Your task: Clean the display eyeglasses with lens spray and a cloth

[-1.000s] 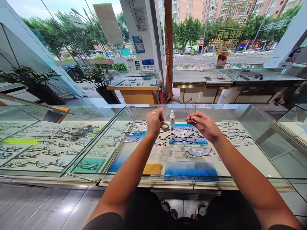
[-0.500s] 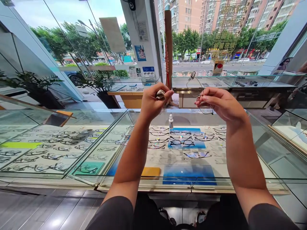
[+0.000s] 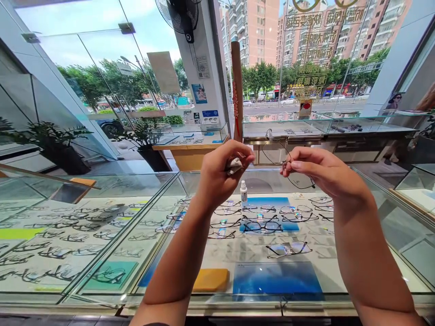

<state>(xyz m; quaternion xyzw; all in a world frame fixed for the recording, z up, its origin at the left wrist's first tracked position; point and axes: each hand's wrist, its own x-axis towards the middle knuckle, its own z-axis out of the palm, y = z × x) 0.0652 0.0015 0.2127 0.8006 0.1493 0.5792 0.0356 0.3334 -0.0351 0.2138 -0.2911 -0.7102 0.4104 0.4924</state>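
Observation:
My left hand (image 3: 219,176) is closed round a small crumpled whitish cloth (image 3: 234,166), part of which pokes out between the fingers. To its right, my right hand (image 3: 329,176) pinches a pair of thin-framed eyeglasses (image 3: 301,182) near the middle of the frame. One lens hangs below the fingertips, while the other side and a temple rise towards the upper left. Both hands are raised above the glass display case, and a gap separates them. Below the hands, a small white bottle (image 3: 244,192) stands upright on the case.
Several rows of eyeglasses (image 3: 261,225) lie in the glass case, with blue sheets (image 3: 277,278) and a yellow-orange block (image 3: 211,280) near its front. Another glass case (image 3: 37,240) adjoins at left. Potted plants (image 3: 147,149) and a wooden post (image 3: 236,90) stand beyond.
The view has tilted upward, so the case and hands sit lower in the picture. The eyeglasses have turned slightly in my right hand. My left hand still holds the cloth.

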